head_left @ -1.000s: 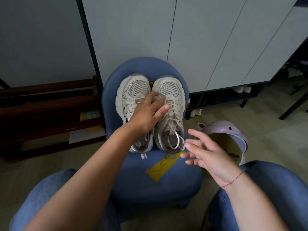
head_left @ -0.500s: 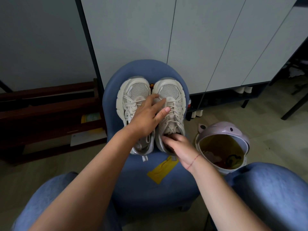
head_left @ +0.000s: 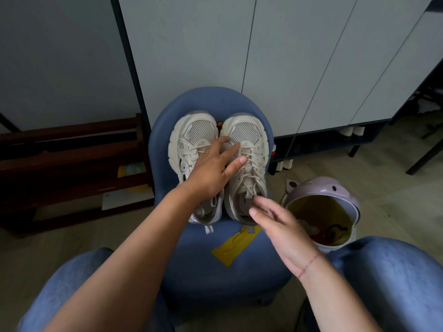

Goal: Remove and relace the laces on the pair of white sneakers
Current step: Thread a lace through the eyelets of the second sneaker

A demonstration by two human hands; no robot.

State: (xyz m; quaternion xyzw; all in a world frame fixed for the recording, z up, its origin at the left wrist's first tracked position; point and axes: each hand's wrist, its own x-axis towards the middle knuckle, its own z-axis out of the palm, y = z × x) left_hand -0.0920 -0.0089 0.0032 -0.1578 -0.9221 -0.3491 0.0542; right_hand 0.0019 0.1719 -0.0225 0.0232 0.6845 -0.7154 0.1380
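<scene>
Two white mesh sneakers stand side by side, toes away from me, on a small blue chair [head_left: 239, 264]. My left hand [head_left: 213, 168] lies flat with straight fingers across the left sneaker [head_left: 189, 137] and reaches onto the laces of the right sneaker [head_left: 249, 142]. My right hand [head_left: 278, 224] hovers open at the heel opening of the right sneaker, fingertips close to the lace ends [head_left: 249, 185] by the tongue, holding nothing. Both sneakers are laced.
A yellow strip [head_left: 233, 246] lies on the chair seat in front of the shoes. A lilac bin [head_left: 321, 188] with rubbish stands on the floor to the right. Grey cabinet doors [head_left: 287, 56] rise behind, dark wooden rails [head_left: 67, 149] lie left. My knees in jeans flank the chair.
My right hand came in from the right to the heel of the right sneaker, dipped into the opening, and now has lifted slightly with fingers spread. The left hand stays on the shoes.
</scene>
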